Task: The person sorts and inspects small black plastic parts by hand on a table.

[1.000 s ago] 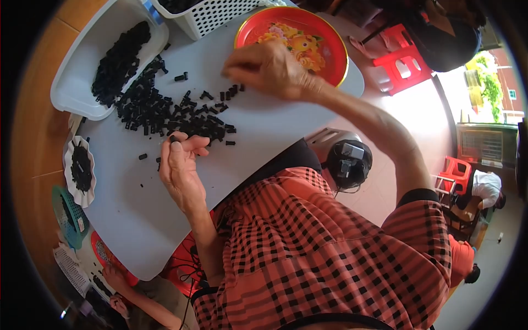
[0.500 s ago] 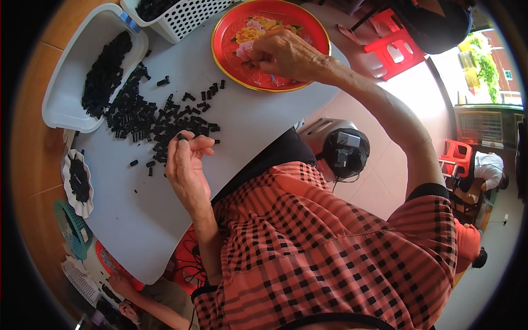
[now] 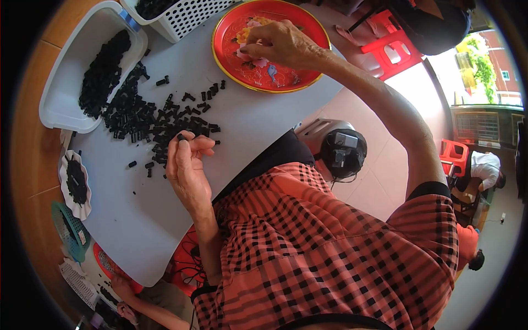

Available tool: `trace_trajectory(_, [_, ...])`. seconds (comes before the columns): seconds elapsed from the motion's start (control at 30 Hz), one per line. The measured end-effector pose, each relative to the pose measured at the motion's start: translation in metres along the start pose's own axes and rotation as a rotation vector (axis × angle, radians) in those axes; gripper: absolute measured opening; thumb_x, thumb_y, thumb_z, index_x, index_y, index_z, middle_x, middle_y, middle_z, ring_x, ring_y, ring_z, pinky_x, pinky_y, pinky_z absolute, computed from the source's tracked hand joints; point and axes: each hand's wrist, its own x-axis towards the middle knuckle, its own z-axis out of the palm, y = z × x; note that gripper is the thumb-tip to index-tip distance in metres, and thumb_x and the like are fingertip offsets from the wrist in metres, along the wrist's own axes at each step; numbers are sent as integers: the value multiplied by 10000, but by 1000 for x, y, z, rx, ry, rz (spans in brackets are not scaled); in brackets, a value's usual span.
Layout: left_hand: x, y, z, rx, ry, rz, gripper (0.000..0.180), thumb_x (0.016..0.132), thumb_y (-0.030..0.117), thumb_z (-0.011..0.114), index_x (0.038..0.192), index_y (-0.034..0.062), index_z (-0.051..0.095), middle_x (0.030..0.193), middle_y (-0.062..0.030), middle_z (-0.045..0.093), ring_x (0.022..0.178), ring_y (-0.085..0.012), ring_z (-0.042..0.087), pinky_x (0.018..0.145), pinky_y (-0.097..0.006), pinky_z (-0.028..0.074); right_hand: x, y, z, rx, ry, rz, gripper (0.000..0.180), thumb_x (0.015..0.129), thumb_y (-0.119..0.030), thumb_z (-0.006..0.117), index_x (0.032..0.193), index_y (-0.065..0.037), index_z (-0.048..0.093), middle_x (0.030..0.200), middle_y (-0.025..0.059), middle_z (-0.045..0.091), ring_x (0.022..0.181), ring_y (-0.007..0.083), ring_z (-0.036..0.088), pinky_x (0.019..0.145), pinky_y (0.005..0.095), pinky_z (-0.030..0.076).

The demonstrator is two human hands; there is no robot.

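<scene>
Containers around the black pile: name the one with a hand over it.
The gold-rimmed, flower-patterned round red tray: the right hand is over it, while the white bin, holed basket and scalloped dish have none.

The person's right hand (image 3: 286, 47), whose fingertips a second ago are past the left rim of the red tray (image 3: 230, 61), near loose black parts (image 3: 209, 95), is now over the tray. A blue patch (image 3: 271, 72) on the tray, then behind that hand, now shows.
</scene>
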Motion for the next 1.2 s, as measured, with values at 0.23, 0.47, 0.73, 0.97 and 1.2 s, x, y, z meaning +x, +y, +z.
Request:
trace_trajectory(0.23, [-1, 2, 1, -1, 31, -23, 243, 949, 187, 429, 1000, -26, 534, 777, -114, 640, 712, -157, 546, 671, -286, 428, -16, -17, 7, -11, -125, -121, 129, 763, -94, 664, 843, 7, 651, 717, 139, 653, 658, 251, 646, 656, 348, 519])
trace_trajectory(0.47, [-2, 1, 0, 3, 24, -38, 250, 949, 195, 434, 1001, -27, 535, 774, -109, 638, 730, -160, 561, 669, -284, 429, -12, -20, 21, -217, -140, -117, 61, 719, -15, 614, 775, 6, 626, 684, 145, 629, 634, 280, 629, 622, 372, 504])
trace_trajectory(0.73, [-5, 9, 5, -49, -78, -73, 263, 966, 187, 426, 999, -47, 541, 765, -125, 646, 758, -172, 597, 669, -277, 457, 1, -65, 26, 347, 14, -22, 92, 756, -12, 631, 849, -19, 634, 711, 4, 627, 654, 55, 575, 615, 216, 482])
trace_trajectory(0.97, [-5, 7, 8, -28, -115, -46, 289, 985, 205, 423, 1034, -46, 557, 781, -102, 652, 736, -130, 585, 672, -260, 448, -5, -98, 62, 697, -171, -21, 116, 800, -17, 643, 915, -22, 631, 833, 10, 627, 801, 49, 585, 700, 207, 487])
trace_trajectory(1.2, [-6, 10, 4, 245, -58, -27, 223, 966, 177, 479, 1009, -14, 586, 764, -59, 657, 700, -98, 560, 652, -235, 442, -11, -100, 75, 917, -162, 58, 79, 821, -5, 631, 898, 0, 613, 844, 27, 621, 760, 82, 611, 693, 213, 506])
